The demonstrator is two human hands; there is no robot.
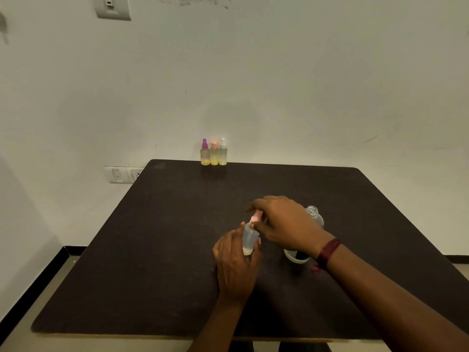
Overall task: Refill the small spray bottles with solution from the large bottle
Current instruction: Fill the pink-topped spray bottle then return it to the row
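Fig. 1 | Wall (304, 72): off-white, plain, faint scuffs near top | Fittings: 1 switch plate (113, 7) high at left; 1 switch-and-socket plate (124, 174) low, beside table's far-left corner | Table (177, 250): dark brown, matte, rounded corners | Floor (17, 337): beige, black skirting (33, 285) along wall base | Light: dim, warm

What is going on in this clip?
A person at a dark table grips a small spray bottle in the left hand, while the right hand pinches its pink spray top; whether it is going on or coming off cannot be told. The bottle looks almost empty. The large bottle stands uncapped behind the right hand. Three more spray bottles stand in a row at the far edge by the wall.
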